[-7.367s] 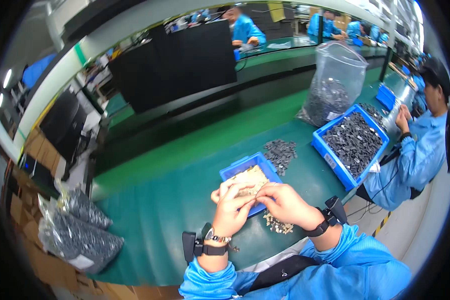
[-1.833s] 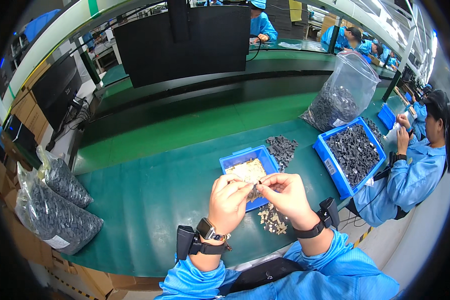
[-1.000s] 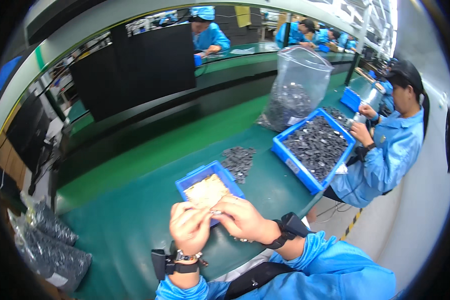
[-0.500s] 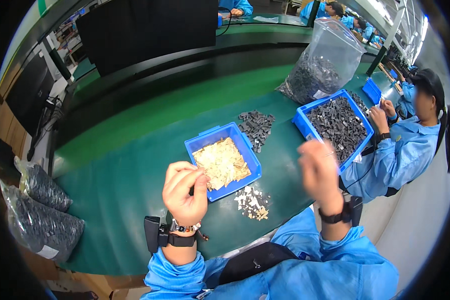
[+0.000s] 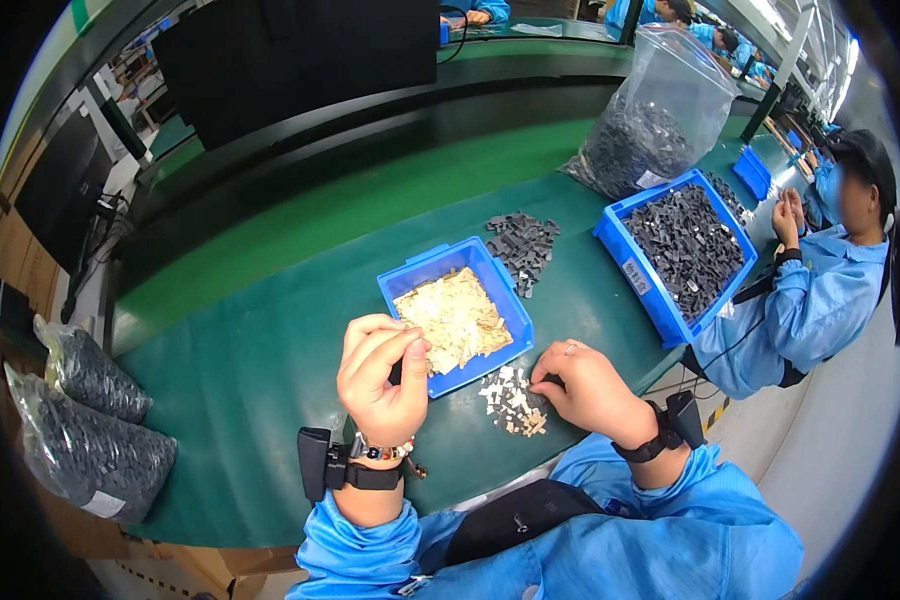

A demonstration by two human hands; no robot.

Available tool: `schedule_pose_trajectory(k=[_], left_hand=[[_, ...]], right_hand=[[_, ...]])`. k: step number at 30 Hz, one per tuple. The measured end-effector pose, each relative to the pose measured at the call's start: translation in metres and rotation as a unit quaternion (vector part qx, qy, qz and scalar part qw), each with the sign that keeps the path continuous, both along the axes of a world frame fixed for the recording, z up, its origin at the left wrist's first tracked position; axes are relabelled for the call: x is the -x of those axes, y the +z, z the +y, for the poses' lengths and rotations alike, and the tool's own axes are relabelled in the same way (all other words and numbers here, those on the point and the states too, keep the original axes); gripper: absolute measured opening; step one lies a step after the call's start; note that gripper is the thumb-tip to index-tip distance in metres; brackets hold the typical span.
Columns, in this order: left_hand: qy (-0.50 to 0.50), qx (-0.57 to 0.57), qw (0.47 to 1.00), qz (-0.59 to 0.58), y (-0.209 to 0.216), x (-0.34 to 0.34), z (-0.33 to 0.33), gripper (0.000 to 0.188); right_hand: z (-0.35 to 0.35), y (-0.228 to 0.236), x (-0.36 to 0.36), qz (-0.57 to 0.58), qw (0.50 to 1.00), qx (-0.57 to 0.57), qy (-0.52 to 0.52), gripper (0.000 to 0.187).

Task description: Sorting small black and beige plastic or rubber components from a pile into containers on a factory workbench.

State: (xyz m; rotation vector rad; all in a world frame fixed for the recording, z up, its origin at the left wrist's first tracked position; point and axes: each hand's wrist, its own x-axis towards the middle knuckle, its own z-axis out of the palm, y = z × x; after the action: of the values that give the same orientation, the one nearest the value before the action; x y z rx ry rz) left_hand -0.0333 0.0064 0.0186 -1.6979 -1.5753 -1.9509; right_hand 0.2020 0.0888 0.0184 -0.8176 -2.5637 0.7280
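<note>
My left hand is closed in a pinch over the near left corner of a small blue bin. What sits between its fingertips, if anything, is too small to make out. Thin cream-gold flakes fill the bin. My right hand reaches down to a little pile of white, black and tan bits on the green tabletop, thumb and fingers drawn together at its right edge. Anything in that pinch is hidden. Beyond the bin lies a loose heap of dark grey pieces.
A larger blue bin full of dark pieces stands at right, with a big clear bag of similar pieces behind it. Two filled bags rest at far left. A co-worker in blue works on the right.
My right hand has come down and left from beside the large bin to the little mixed pile. My left hand keeps its pinch near the small bin. The view has shifted slightly.
</note>
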Motion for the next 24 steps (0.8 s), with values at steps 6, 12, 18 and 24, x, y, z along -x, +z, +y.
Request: schedule_pose_trajectory(k=[6, 12, 18, 24], left_hand=[[-0.015, 0.014, 1.0, -0.007, 0.002, 0.001, 0.0, 0.003], [-0.06, 0.072, 0.99, 0.101, 0.013, -0.001, -0.002, 0.006], [-0.086, 0.098, 0.99, 0.061, 0.007, -0.005, -0.001, 0.009], [-0.04, 0.095, 0.994, 0.036, 0.008, -0.002, -0.001, 0.008]], right_hand=[[0.001, 0.02, 0.004, 0.036, 0.982, 0.183, -0.034, 0.009], [0.004, 0.022, 0.031, 0.227, 0.914, 0.334, -0.042, 0.009], [-0.002, 0.029, 0.066, 0.294, 0.911, 0.289, -0.028, 0.01], [-0.005, 0.031, 0.081, 0.313, 0.927, 0.202, -0.036, 0.011]])
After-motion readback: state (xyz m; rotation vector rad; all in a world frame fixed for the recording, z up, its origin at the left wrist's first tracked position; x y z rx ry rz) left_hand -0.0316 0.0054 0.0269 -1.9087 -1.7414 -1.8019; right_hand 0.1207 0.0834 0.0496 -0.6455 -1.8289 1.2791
